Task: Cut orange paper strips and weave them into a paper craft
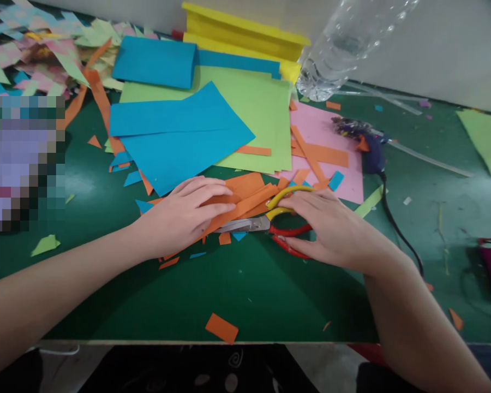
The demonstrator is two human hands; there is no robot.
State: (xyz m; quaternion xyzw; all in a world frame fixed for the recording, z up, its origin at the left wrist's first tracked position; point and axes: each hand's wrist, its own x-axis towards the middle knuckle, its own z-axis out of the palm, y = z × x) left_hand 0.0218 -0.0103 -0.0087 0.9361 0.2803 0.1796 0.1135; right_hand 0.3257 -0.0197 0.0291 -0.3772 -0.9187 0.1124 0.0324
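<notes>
My left hand [186, 215] lies palm down on a pile of orange paper strips [249, 196], its fingers together and curled over them. My right hand [331, 229] rests on the red and yellow handles of scissors [284, 232] that lie on the green table [245, 289]. The steel blades point left, under the orange strips toward my left hand. Whether the right fingers pass through the handle loops is hidden.
Blue sheets [180, 136], a light green sheet [257, 109] and a pink sheet [323, 136] lie behind the hands. A clear plastic bottle [339, 49], a glue gun [368, 147] with its black cord, yellow folded card [245, 35] and paper scraps at far left surround them.
</notes>
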